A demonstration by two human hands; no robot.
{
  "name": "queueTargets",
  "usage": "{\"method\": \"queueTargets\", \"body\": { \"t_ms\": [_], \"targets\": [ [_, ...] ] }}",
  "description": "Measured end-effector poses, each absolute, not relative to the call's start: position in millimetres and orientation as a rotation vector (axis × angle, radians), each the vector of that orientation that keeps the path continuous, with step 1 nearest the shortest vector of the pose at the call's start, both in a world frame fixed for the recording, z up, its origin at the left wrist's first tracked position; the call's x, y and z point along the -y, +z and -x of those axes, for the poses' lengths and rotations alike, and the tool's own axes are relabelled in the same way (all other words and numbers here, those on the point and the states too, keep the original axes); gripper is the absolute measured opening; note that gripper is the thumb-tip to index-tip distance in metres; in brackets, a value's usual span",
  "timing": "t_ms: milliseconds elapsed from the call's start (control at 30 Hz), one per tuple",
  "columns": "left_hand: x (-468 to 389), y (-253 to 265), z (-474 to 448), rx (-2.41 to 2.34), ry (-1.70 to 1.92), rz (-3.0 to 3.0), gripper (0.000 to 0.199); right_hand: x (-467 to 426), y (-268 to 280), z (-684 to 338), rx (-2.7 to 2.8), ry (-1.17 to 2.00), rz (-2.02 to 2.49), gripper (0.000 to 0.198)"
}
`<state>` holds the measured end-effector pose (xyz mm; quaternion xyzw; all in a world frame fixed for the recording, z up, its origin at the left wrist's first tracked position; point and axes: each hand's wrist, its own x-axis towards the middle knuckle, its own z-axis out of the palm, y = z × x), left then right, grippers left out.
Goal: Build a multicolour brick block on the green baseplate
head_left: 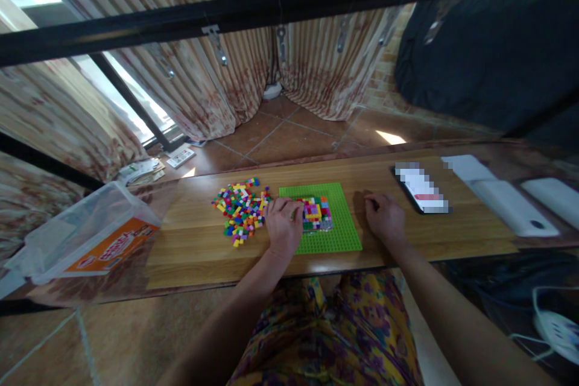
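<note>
A green studded baseplate lies on the wooden table in front of me. On it stands a low build of coloured toy bricks, with yellow and purple ones in its middle. My left hand is over the left edge of the plate, its fingers closed together against the left side of the build. What those fingers pinch, if anything, is too small to make out. To the right of the plate my right hand rests on the table, fingers curled in, with nothing visible in it. A pile of loose bricks spreads left of my left hand.
A clear plastic box with an orange label stands at the table's left end. At the right lie a phone with a lit screen and white flat objects. A black bar crosses above the far side, before curtains.
</note>
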<state>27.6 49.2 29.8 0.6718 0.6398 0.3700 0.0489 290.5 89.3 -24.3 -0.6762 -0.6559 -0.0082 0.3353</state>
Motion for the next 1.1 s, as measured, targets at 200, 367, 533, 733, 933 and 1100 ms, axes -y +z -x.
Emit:
{"method": "queueTargets", "body": {
  "t_ms": [200,367,533,733,933,1100],
  "targets": [
    [-44,27,-27,-1.955,1.133,-2.037,0.012,-90,-26,-291,1.7,-0.016,1.752,0.027],
    [-42,32,-25,-1.916,1.096,-2.01,0.013,-90,-26,-292,1.712,-0.007,1.763,0.027],
    [-45,34,-20,-1.9,1.076,-1.972,0.013,-90,-25,-291,1.71,0.007,1.766,0.027],
    [-51,33,-17,-1.832,1.059,-1.986,0.019,-89,-24,-291,1.713,0.004,1.753,0.027],
    [-55,31,-18,-1.79,1.015,-1.97,0.018,-89,-25,-292,1.718,-0.003,1.771,0.028],
    [-58,32,-16,-1.732,1.008,-1.936,0.017,-90,-27,-293,1.722,-0.006,1.741,0.026]
  ]
}}
